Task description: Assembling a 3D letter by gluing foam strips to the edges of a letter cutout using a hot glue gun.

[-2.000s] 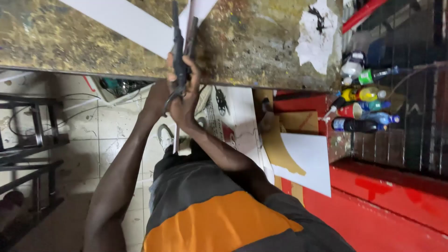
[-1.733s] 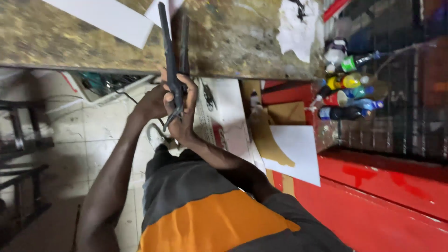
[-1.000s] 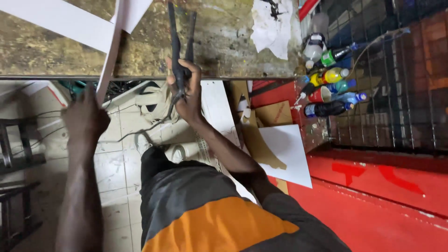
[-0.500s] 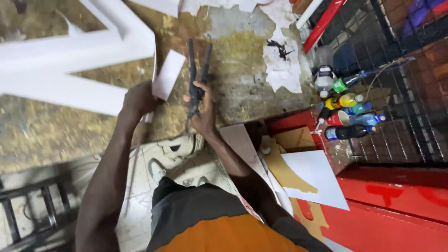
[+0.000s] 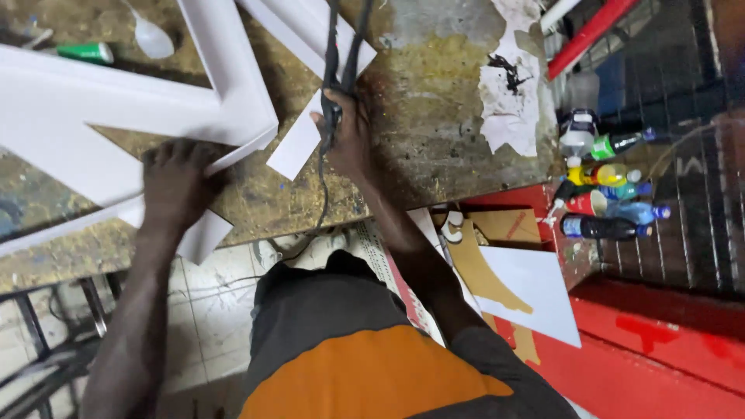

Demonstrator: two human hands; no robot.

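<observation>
black long-handled tool (image 5: 341, 54), two dark bars running up off the top edge of the view, lies over the worn, paint-flecked surface (image 5: 434, 147) near its front edge. right hand (image 5: 349, 136) is wrapped closed around the tool's lower end, fingers curled over the handles; a thin dark cord (image 5: 320, 194) trails from there down over the front edge.

left hand (image 5: 177, 182) lies flat, fingers spread, pressing the corner of a large white frame piece (image 5: 116, 101) against the surface toward the left front edge; it grasps nothing. a small white offcut (image 5: 299, 143) lies between the two hands, just beside the tool's handles, touching the frame's corner or nearly so.

change: two seconds back both hands were together on the tool, held at the front edge; then the left hand came away, took hold of white strip material, and now pins the frame down. the tool has come up from the edge onto the surface proper. view has also swung left, bringing the frame in.

outward: a green tube (image 5: 85, 52) and a white spoon (image 5: 149, 39) at the far left corner; torn white paper (image 5: 508, 85) with a black smear toward the right edge. off the right edge, a cluster of coloured bottles (image 5: 605, 186) stands on a red ledge. below the front edge, cardboard cutouts (image 5: 489, 264) and a white sheet (image 5: 535, 291) on the floor.
</observation>
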